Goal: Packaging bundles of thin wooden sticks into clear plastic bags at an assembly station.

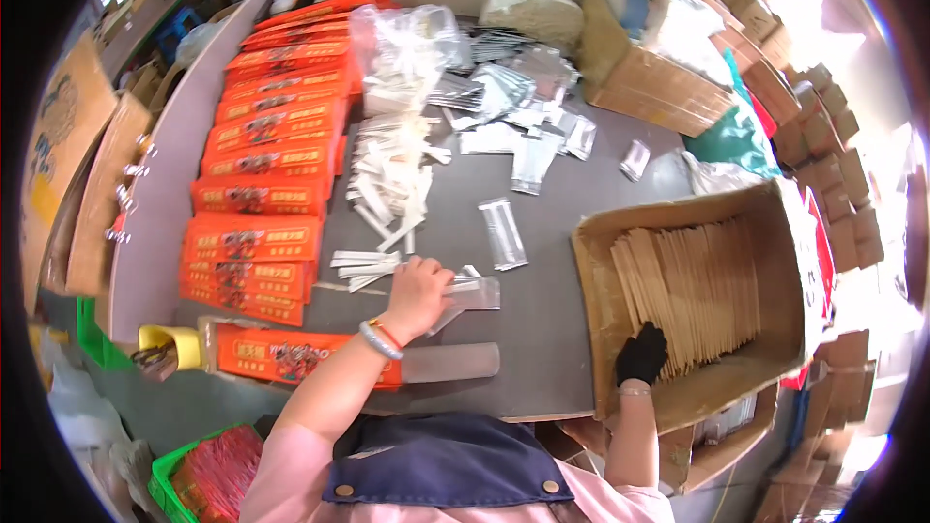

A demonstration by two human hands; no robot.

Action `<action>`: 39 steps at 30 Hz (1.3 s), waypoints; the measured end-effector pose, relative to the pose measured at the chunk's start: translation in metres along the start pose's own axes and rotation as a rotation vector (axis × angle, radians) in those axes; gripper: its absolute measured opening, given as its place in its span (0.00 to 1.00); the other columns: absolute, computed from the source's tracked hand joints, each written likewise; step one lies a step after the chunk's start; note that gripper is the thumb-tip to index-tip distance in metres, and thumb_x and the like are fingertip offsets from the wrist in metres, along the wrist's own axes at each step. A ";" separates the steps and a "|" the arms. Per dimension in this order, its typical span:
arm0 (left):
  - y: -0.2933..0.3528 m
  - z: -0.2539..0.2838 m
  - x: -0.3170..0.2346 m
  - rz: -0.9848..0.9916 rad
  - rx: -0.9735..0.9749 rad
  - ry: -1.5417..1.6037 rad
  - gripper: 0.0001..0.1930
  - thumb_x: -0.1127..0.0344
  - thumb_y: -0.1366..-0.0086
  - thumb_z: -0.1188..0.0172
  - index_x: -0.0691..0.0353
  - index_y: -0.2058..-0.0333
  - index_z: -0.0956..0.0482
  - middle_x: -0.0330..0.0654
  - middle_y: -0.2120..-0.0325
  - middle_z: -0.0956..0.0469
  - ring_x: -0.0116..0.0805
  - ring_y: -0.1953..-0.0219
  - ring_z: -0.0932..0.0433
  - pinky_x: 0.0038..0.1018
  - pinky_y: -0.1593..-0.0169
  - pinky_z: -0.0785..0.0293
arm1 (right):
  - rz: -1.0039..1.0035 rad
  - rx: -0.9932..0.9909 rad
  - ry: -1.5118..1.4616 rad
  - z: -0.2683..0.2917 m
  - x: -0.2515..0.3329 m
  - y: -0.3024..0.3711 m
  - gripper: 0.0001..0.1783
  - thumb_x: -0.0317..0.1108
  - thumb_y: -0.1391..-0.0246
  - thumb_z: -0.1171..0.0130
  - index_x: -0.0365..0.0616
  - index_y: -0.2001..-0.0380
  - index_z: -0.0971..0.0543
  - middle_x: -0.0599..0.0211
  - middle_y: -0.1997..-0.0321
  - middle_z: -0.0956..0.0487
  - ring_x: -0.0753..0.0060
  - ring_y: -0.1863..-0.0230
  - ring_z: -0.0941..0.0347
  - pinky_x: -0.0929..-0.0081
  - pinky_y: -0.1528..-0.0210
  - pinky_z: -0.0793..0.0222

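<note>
A clear sachet (480, 293) lies just right of the left hand's (418, 297) curled fingers, its near end covered by them; whether it is pinched cannot be told. Sticks (702, 286) in a box (584, 276) are met at their lower left by the gloved right hand (641, 355), whose grip is hidden. Seemingly, pieces are being gathered by both hands; next, one stick probably needs to be separated and the sachet lifted cleanly. White strips (392, 169) are heaped beyond the left fingers, red sleeves (262, 196) are stacked farther left.
</note>
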State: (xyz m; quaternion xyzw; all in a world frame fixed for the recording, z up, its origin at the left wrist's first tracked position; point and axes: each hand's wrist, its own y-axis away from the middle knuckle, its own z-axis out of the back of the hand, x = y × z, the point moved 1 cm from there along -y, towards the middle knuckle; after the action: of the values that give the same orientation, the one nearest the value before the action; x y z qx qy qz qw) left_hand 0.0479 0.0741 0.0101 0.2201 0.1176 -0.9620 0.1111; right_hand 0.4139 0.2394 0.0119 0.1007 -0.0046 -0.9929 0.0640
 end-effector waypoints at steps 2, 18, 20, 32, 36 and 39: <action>0.002 0.004 0.007 0.041 0.035 0.038 0.16 0.64 0.56 0.27 0.55 0.66 0.20 0.38 0.62 0.25 0.44 0.57 0.28 0.38 0.54 0.32 | 0.082 -0.053 0.029 -0.014 -0.009 0.001 0.14 0.35 0.46 0.43 0.43 0.58 0.28 0.54 0.58 0.26 0.48 0.55 0.28 0.55 0.53 0.31; 0.104 0.071 -0.017 0.149 0.095 0.133 0.31 0.58 0.62 0.23 0.55 0.55 0.19 0.38 0.57 0.26 0.43 0.51 0.31 0.39 0.48 0.35 | 0.975 0.306 -0.580 0.063 0.088 0.066 0.16 0.36 0.47 0.40 0.58 0.54 0.19 0.56 0.70 0.23 0.52 0.67 0.24 0.55 0.66 0.29; 0.122 0.078 -0.013 0.116 0.111 0.033 0.33 0.58 0.63 0.22 0.59 0.54 0.20 0.39 0.56 0.25 0.43 0.51 0.31 0.40 0.46 0.36 | 1.014 0.323 -0.522 0.044 0.106 0.073 0.16 0.36 0.47 0.39 0.58 0.54 0.19 0.56 0.70 0.23 0.52 0.67 0.24 0.56 0.65 0.29; 0.097 0.053 -0.023 0.018 0.134 0.026 0.36 0.60 0.61 0.24 0.62 0.50 0.24 0.41 0.54 0.27 0.44 0.50 0.31 0.39 0.47 0.34 | 0.701 0.406 -1.157 0.019 0.188 0.116 0.18 0.26 0.52 0.36 0.40 0.56 0.24 0.55 0.60 0.22 0.54 0.60 0.24 0.65 0.54 0.28; 0.087 0.059 -0.018 -0.041 0.020 0.011 0.21 0.64 0.50 0.34 0.55 0.55 0.20 0.44 0.57 0.27 0.45 0.54 0.29 0.40 0.50 0.32 | 0.836 0.581 -1.506 0.053 0.207 0.125 0.29 0.34 0.54 0.31 0.45 0.48 0.28 0.58 0.49 0.26 0.56 0.51 0.28 0.60 0.49 0.33; 0.081 0.061 -0.021 -0.181 0.426 -0.120 0.14 0.66 0.51 0.36 0.48 0.62 0.21 0.45 0.58 0.29 0.47 0.56 0.30 0.39 0.55 0.31 | 1.141 -0.028 -0.557 0.059 0.186 0.099 0.40 0.53 0.68 0.26 0.49 0.50 0.27 0.66 0.51 0.25 0.63 0.49 0.30 0.53 0.43 0.46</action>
State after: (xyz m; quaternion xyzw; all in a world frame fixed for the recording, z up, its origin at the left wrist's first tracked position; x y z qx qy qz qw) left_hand 0.0639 -0.0160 0.0586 0.1694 -0.0757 -0.9825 -0.0179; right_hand 0.2340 0.1171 0.0346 -0.1805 -0.0611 -0.7914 0.5808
